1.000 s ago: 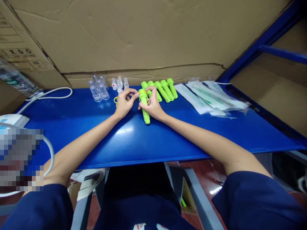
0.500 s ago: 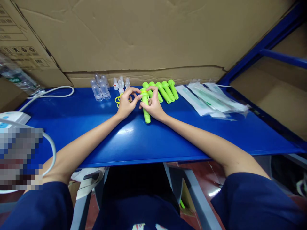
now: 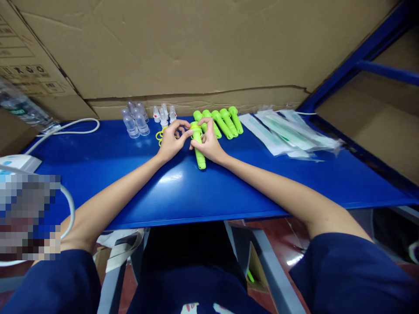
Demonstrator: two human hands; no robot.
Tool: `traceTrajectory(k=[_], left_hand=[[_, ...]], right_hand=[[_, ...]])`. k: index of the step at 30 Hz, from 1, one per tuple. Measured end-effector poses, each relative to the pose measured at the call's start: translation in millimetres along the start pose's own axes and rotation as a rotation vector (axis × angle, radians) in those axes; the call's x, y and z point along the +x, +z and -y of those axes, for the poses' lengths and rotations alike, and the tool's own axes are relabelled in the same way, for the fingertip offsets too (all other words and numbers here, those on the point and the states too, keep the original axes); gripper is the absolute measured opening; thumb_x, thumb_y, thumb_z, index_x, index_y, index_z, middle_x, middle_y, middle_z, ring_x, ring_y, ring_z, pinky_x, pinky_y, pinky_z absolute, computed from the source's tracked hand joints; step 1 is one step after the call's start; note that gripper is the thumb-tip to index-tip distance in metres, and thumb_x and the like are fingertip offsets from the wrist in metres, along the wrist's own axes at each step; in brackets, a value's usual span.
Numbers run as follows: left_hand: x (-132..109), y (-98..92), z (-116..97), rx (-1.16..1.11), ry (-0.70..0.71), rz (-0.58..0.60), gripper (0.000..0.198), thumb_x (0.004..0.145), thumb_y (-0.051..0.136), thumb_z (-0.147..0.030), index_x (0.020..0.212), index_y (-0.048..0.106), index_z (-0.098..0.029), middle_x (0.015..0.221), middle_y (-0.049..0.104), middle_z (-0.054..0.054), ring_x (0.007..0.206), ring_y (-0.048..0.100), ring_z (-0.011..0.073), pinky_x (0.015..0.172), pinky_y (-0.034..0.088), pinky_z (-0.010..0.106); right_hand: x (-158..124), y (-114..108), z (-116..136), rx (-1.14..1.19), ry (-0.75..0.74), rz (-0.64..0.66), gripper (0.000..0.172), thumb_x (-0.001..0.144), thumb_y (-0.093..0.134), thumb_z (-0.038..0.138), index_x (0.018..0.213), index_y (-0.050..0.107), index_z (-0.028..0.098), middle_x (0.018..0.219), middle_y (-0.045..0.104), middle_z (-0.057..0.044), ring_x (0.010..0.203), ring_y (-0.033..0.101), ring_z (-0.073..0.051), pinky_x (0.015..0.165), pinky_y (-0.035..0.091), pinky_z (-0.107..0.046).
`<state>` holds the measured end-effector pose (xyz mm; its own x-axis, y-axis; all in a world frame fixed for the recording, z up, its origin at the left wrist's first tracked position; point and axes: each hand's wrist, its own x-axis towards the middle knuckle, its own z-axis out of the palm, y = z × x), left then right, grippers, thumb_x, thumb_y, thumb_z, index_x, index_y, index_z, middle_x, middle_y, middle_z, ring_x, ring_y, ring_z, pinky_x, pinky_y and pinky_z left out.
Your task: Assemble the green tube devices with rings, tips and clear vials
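My right hand (image 3: pixel 211 146) is closed round the upper body of a lime-green plastic flashlight (image 3: pixel 200 158), which tilts with its head away from me. My left hand (image 3: pixel 172 143) pinches at the flashlight's head from the left, where a yellow ring (image 3: pixel 195 127) sits; the fingers partly hide the contact. Loose yellow rings (image 3: pixel 160 136) lie beside my left hand, partly covered by it. Behind it stand several small clear-topped white pieces (image 3: pixel 164 120). More green flashlights (image 3: pixel 225 124) lie in a row just beyond my right hand.
Several clear plastic cylinders (image 3: pixel 131 127) stand at the back left. Flat clear-and-white packets (image 3: pixel 281 133) are piled on the right of the blue table (image 3: pixel 203 205). A white cable (image 3: pixel 93 126) and power strip (image 3: pixel 24 163) lie left. Cardboard (image 3: pixel 196 52) walls the back.
Both hands stay at the flashlight's head with almost the same grip. The whole view has shifted very slightly.
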<state>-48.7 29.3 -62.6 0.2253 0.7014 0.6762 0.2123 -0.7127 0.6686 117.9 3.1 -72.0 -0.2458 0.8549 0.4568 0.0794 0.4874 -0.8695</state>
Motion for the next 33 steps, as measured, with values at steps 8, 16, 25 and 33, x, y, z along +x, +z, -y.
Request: traceTrajectory(k=[8,16,25,33], left_hand=[[-0.1,0.3,-0.3,-0.020,-0.016,0.017,0.045,0.089,0.073,-0.063,0.095,0.067,-0.018,0.095,0.073,0.006,0.072,0.063,0.0111,0.059,0.044,0.023],[-1.3,-0.4,-2.6,0.041,0.047,0.014,0.042,0.095,0.067,-0.059,0.104,0.070,-0.018,0.105,0.073,0.008,0.078,0.064,0.0127,0.063,0.047,0.023],[-1.1,1.1,0.7,-0.009,0.020,0.000,0.038,0.092,0.072,-0.054,0.100,0.067,-0.018,0.102,0.074,0.007,0.076,0.065,0.0115,0.062,0.046,0.023],[0.0,0.1,-0.3,0.004,-0.005,0.006,0.040,0.091,0.072,-0.057,0.099,0.067,-0.018,0.099,0.075,0.006,0.074,0.065,0.0111,0.061,0.045,0.023]], right_hand=[[-0.6,-0.2,0.1,-0.001,0.021,-0.001,0.055,0.081,0.070,0.022,0.112,0.026,0.030,0.096,0.059,0.005,0.058,0.064,-0.009,0.051,0.058,-0.025],[0.6,0.2,4.0,-0.027,0.007,0.016,0.053,0.083,0.070,0.028,0.114,0.027,0.031,0.101,0.062,0.003,0.058,0.063,-0.009,0.050,0.057,-0.023],[-1.4,-0.9,5.9,-0.060,0.020,0.008,0.053,0.082,0.070,0.027,0.113,0.026,0.030,0.096,0.061,0.003,0.058,0.063,-0.010,0.049,0.057,-0.024],[-1.4,-0.1,-2.6,-0.035,0.019,-0.023,0.053,0.082,0.069,0.024,0.113,0.026,0.031,0.074,0.053,0.012,0.053,0.064,-0.012,0.049,0.059,-0.028]])
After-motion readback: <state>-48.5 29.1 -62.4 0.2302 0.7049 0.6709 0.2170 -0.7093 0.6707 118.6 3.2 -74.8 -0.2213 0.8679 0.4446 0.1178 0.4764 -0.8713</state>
